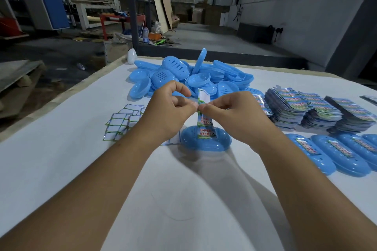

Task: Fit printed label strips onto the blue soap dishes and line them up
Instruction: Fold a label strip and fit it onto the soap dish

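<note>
A printed label strip stands upright over a blue soap dish that lies upside down on the white table, near the middle of the view. The strip's lower end rests on the dish's domed back, showing red characters on a green and blue print; its upper end shows a white reverse side and rises above the fingers. Both hands meet at the strip's middle. The left hand pinches it from the left between thumb and forefinger, the other fingers curled in. The right hand pinches it from the right, so each grip is closed on the strip.

To the right of the dish, a row of blue dishes already carrying labels lies side by side along the table's right part, running out of view at the edge. Behind that row sit stacks of printed labels, fanned and leaning. Left of the hands lies a scatter of small white cards with green edges, overlapping each other. Farther back, a loose heap of unlabelled blue dishes covers the table's far part, one of them standing on edge. A small white object sits at the table's far left corner. Beyond the table is a dim workshop floor with clutter.
</note>
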A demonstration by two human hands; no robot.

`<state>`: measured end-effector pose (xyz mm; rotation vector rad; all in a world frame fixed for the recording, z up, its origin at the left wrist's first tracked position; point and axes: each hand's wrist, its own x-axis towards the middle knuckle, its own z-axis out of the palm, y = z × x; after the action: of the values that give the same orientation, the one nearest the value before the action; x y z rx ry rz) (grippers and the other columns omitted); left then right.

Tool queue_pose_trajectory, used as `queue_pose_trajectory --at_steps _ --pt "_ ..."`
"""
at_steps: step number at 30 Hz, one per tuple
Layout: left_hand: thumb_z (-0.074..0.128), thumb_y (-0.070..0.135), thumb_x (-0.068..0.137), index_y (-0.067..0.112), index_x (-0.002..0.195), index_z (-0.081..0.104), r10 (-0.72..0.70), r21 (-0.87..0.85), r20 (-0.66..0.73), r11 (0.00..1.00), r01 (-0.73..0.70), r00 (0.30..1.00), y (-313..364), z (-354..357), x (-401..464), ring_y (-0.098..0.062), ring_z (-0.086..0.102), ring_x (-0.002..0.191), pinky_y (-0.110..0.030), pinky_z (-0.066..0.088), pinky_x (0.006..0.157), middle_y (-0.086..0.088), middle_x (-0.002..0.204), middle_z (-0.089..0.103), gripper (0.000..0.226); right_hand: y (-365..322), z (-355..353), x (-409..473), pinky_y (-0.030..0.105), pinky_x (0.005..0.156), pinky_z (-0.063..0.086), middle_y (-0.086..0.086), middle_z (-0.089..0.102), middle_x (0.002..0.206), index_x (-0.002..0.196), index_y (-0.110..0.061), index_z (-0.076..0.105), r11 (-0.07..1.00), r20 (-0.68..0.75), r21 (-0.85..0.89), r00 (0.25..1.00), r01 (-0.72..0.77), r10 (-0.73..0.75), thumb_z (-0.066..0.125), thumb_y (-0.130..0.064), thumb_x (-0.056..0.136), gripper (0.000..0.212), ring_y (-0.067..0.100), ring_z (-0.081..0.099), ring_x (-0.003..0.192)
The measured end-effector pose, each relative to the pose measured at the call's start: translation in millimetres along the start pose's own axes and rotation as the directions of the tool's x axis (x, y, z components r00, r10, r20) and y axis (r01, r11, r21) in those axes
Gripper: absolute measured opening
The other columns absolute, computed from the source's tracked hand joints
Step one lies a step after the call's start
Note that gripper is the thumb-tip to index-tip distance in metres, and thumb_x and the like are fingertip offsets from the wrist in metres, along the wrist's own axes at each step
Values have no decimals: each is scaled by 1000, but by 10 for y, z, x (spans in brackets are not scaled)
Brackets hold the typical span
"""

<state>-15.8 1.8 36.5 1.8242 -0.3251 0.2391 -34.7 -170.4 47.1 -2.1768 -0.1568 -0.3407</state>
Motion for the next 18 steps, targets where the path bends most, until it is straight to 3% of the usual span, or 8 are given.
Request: queue_pose_trajectory --at_steps 4,8,10,14,18 --pt "74 14 88 26 86 52 11 13 7 1000 -11 1000 -6 8 -2 -2 53 52 -24 44 63 -1 74 75 25 -27 4 -8 17 37 25 -7 35 42 62 -25 76 1000 1 -2 1000 -20 20 75 -43 84 28 9 27 41" --pt "75 16 87 27 86 52 11 37 -4 999 -10 1000 -12 14 11 -3 53 54 -24 44 63 -1 73 75 25 -30 5 9 19 40 37 4 60 53 69 -25 77 998 -39 -2 998 -57 57 71 -34 82 17 5 44 44" --pt "73 15 87 27 85 52 10 53 -22 999 -9 1000 -28 6 22 -9 49 53 -26 46 61 -8 74 73 24 -9 -1 20 19 37 36 5 62 54 72 -20 75 997 -54 -14 996 -74 73 69 -32 83 18 5 43 43" --pt "66 15 87 26 84 52 16 242 -86 970 6 996 -100 -29 53 -20 57 57 -36 53 63 -5 67 69 18 66 -36 41 20 40 32 5 53 60 77 3 67 992 -72 -35 990 -123 121 66 -35 81 38 11 38 49" --pt "58 12 85 28 81 52 2 394 -147 917 57 989 -119 -95 61 -6 54 55 -27 42 55 8 62 61 17 76 -74 70 24 48 37 3 55 58 71 -4 69 976 -115 -19 970 -218 214 64 -41 75 37 11 42 51"
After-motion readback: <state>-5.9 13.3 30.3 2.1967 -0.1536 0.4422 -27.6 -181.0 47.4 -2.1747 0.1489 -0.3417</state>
